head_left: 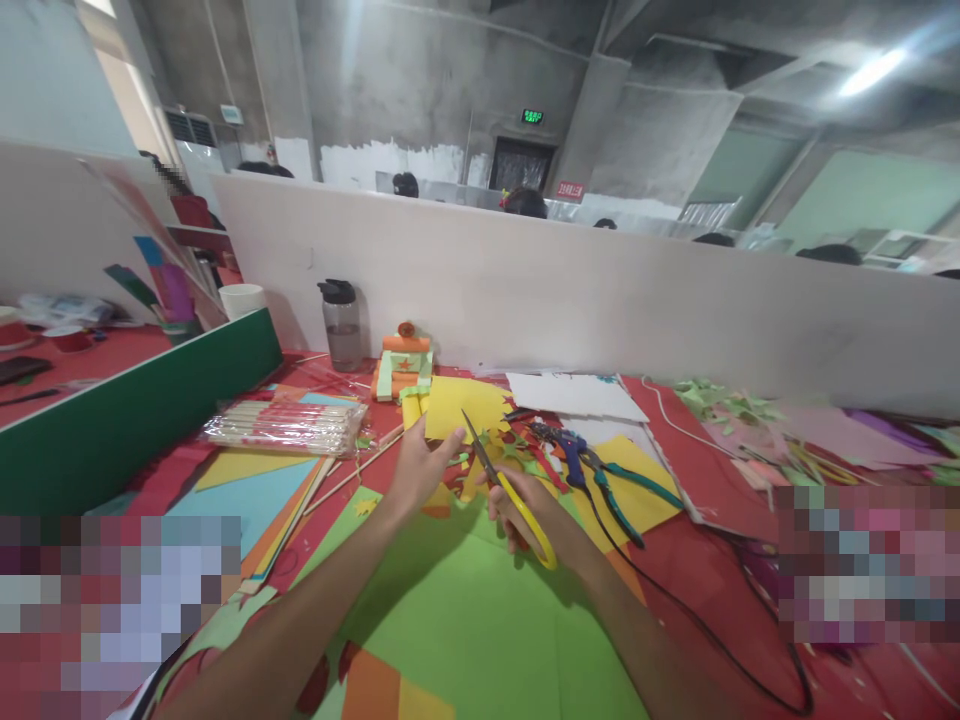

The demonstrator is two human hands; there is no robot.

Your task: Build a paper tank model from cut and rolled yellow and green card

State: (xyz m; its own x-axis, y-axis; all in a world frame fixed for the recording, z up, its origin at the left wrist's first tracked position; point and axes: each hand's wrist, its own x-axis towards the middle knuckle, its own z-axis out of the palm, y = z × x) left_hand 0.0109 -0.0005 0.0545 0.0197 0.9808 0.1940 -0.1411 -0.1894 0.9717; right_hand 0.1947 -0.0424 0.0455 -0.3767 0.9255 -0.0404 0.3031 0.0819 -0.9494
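My left hand (pixel 426 458) grips a sheet of yellow paper (pixel 461 402) by its lower left corner, thumb on the near side. The sheet's right edge is cut into jagged notches. In my right hand (pixel 525 510) is a pair of scissors (pixel 517 500) with yellow handles, its dark blades pointing up and left in front of the paper. The blades look closed together; whether they touch the sheet I cannot tell. Below both hands lies a large green sheet (pixel 480 610). Yellow and green paper scraps (pixel 517 450) are heaped just beyond my right hand.
Right of my hands lie a blue glue gun (pixel 571 455) with a black cord and green-handled pliers (pixel 626 500). Wrapped sticks (pixel 285 428) are at left, near a green divider (pixel 150 400). A water bottle (pixel 343 330) and an orange paper model (pixel 405 362) stand by the white partition (pixel 525 285).
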